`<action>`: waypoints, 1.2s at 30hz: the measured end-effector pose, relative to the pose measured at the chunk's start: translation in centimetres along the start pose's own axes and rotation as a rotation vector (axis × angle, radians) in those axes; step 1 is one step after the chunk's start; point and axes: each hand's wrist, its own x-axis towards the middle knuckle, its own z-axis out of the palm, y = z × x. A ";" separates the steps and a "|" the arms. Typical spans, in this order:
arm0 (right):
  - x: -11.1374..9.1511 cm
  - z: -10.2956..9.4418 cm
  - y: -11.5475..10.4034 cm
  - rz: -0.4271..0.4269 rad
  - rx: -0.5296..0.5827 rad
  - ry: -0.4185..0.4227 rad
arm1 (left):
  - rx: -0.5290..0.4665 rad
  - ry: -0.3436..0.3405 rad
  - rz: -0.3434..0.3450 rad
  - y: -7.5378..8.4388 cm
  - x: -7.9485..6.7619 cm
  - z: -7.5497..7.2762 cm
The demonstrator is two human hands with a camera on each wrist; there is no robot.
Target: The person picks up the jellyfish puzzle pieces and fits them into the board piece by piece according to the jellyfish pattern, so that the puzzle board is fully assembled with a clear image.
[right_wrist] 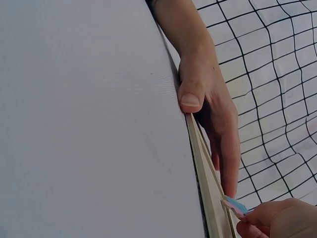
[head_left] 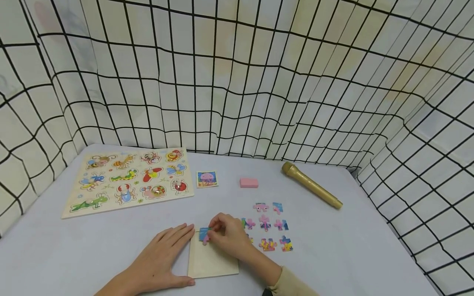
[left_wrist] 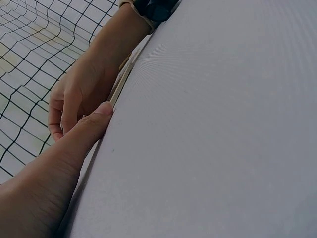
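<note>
A shallow pale wooden puzzle board (head_left: 214,265) lies near the front of the table. My right hand (head_left: 231,236) pinches a blue and pink jigsaw piece (head_left: 203,234) over the board's upper left corner; the right wrist view shows this jigsaw piece (right_wrist: 235,206) between thumb and finger, slightly tilted at the board. Along the board's left side rests my left hand (head_left: 161,257), fingers extended, fingertips by the upper corner and thumb near the lower one. Several loose jigsaw pieces (head_left: 264,223) lie in rows to the right, some partly hidden behind the right hand.
Farther back on the left lies a wooden insect peg puzzle (head_left: 137,176). A small jellyfish picture card (head_left: 207,179), a pink block (head_left: 249,183) and a gold microphone (head_left: 312,186) lie across the back. Black netting (head_left: 229,88) over pale cloth walls surrounds the white table (head_left: 352,255).
</note>
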 end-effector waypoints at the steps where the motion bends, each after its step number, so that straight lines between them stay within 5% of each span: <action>1: 0.0 0.1 0.0 -0.002 -0.013 0.005 | 0.002 0.001 0.003 0.0 0.0 0.0; 29: 0.0 1.0 -1.0 0.047 -0.203 0.054 | -0.021 -0.028 -0.001 -0.1 0.1 -0.2; 36: -0.3 0.8 -0.9 0.019 -0.217 0.005 | -0.023 -0.040 -0.004 -0.1 0.1 -0.3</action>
